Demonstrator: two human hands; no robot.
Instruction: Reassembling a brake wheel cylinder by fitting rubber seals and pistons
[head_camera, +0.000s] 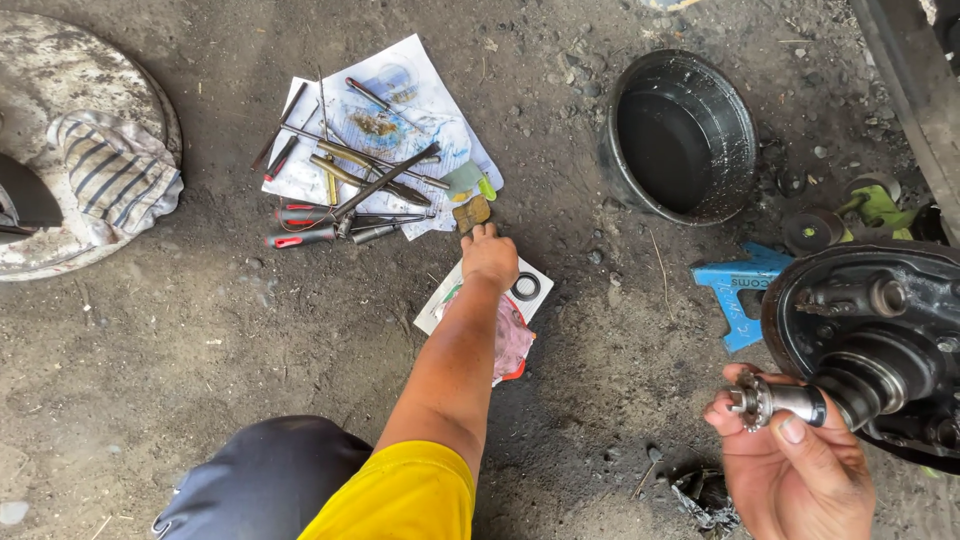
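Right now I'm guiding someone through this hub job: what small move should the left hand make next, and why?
Probably close the left hand on the small tan pad at its fingertips and lift it. The hand is stretched to the edge of the tool pile, while the right hand holds the axle shaft by the brake drum.

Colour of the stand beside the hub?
Blue stand, on the dirt left of the dark hub; head view.
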